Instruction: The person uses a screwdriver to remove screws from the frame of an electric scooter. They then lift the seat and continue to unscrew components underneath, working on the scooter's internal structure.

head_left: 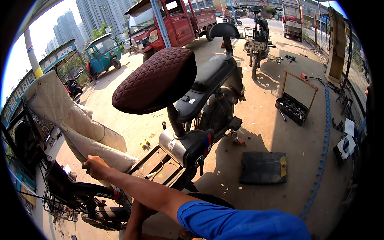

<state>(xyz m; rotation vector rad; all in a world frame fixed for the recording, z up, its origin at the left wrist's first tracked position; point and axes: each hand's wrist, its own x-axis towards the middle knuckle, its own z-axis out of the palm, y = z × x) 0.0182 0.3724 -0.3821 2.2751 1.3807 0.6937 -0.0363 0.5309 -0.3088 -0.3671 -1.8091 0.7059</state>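
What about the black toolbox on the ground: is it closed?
No, the black toolbox stands open, and metal tools are visible inside it.

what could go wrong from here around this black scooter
The thin pale cable in the open rectangular floor compartment of the black scooter might get pinched. The beige quilted fabric cover beside the bare right hand could hinder it. Someone could trip over the coiled blue hose.

There's one beige cover [60, 106], one toolbox [289, 114] (plus one coiled hose [327, 120]).
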